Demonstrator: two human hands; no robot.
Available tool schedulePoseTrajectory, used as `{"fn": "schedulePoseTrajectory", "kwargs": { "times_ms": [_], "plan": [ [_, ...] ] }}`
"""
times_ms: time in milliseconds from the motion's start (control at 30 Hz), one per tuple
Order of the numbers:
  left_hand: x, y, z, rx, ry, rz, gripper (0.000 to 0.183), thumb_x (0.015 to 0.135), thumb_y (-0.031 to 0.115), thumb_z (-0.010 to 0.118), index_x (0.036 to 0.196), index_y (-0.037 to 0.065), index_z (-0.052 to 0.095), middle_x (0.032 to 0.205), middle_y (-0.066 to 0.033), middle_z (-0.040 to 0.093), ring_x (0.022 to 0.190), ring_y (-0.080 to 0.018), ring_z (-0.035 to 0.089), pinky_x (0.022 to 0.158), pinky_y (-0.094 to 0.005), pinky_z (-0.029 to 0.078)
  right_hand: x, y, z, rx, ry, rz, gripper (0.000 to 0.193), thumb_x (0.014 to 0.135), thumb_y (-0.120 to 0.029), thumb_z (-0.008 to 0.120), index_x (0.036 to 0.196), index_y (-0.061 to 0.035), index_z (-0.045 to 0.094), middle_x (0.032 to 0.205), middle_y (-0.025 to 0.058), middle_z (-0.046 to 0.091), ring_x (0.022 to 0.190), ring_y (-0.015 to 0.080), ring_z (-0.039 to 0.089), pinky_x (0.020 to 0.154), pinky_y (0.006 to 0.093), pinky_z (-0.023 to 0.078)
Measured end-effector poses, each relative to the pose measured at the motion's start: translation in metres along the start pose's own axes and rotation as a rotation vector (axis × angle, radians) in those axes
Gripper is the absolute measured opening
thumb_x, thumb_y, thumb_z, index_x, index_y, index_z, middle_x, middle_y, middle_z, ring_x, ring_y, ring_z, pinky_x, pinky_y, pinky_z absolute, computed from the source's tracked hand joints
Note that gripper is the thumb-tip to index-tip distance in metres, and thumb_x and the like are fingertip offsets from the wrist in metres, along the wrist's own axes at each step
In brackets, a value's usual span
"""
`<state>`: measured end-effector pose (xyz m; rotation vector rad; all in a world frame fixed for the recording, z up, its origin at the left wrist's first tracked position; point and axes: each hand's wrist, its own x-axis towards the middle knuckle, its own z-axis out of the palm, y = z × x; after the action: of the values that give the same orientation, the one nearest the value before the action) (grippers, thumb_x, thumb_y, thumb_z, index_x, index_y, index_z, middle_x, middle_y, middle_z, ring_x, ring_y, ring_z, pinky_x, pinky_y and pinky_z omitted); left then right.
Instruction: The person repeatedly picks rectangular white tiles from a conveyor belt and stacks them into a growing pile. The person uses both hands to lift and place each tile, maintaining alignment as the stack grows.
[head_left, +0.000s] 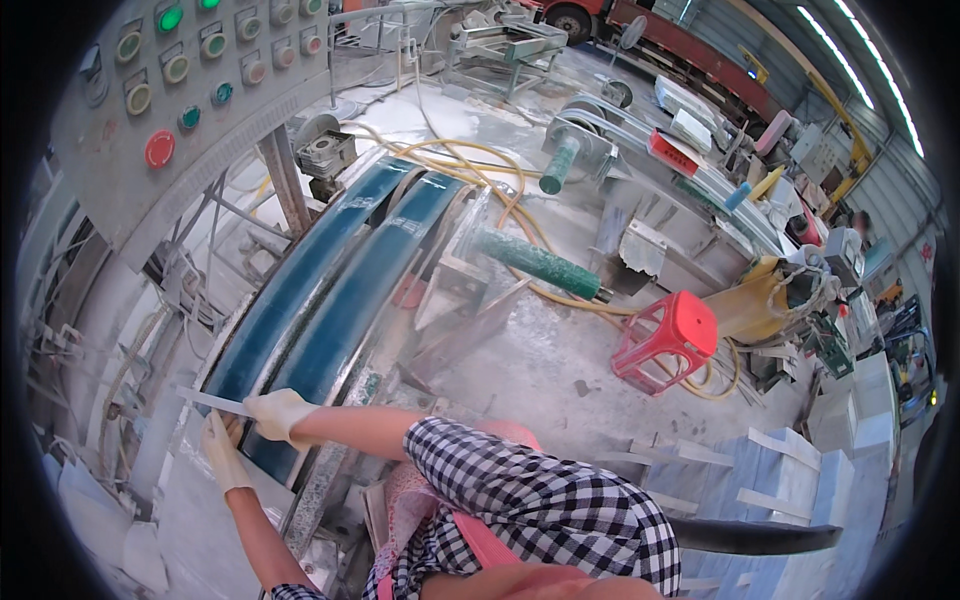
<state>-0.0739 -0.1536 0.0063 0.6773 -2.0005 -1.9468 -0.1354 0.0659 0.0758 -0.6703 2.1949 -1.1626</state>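
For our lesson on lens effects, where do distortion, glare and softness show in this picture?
In the head view, black surrounds the curved rim; the blue belts bow into arcs; the strip lights at upper right burn out to white; a green button light glows at upper left; the red stool shows clear edges, while small far-right background details look too soft to make out.
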Motion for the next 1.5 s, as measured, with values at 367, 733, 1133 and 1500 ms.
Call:
{"fn": "schedulePoseTrajectory", "kwargs": {
  "times_ms": [367,733,1133,1500],
  "plan": [
    [-0.016,0.003,0.013,1.459,0.436,-0.462,0.092,0.079,0.059,0.073,0.151,0.019,0.034,0.148,-0.0126,0.039,0.138,-0.0384,0.036,0.094,-0.0684,0.039,0.015,0.012,0.04,0.111,-0.001,0.072,0.055,0.101,-0.048,0.038,0.129,-0.0062,0.062,0.129,0.0158,0.064,0.122,0.0338,0.06,0.097,0.0441,0.047],
    [0.034,-0.035,-0.07,1.482,0.195,0.173,0.029,0.089,0.016,0.054,0.109,-0.003,0.063,0.109,-0.0275,0.065,0.107,-0.0411,0.062,0.09,-0.0489,0.051,-0.004,-0.006,0.011,0.571,-0.036,0.3,0.047,0.099,-0.046,0.047,0.112,-0.0063,0.069,0.108,0.0175,0.069,0.108,0.0317,0.066,0.089,0.0445,0.049],
    [0.003,0.005,0.021,-0.077,0.105,-0.077,0.039,0.1,0.016,0.052,0.127,-0.012,0.051,0.121,-0.0215,0.059,0.107,-0.028,0.063,0.094,-0.0374,0.052,0.035,0.044,0.002,-0.264,0.177,-0.32,0.056,0.078,-0.057,0.068,0.1,-0.0048,0.068,0.087,0.0202,0.071,0.083,0.0416,0.069,0.073,0.0479,0.055],
    [-0.023,-0.009,-0.06,1.534,0.222,-0.124,0.072,0.093,0.049,0.062,0.146,0.004,0.044,0.143,-0.0173,0.053,0.129,-0.0349,0.053,0.107,-0.0459,0.044,0.017,0.01,0.004,-0.069,0.034,0.053,0.025,0.097,-0.028,0.053,0.109,-0.0115,0.067,0.101,0.0111,0.069,0.096,0.0328,0.066,0.082,0.0409,0.054]
  ]
}}
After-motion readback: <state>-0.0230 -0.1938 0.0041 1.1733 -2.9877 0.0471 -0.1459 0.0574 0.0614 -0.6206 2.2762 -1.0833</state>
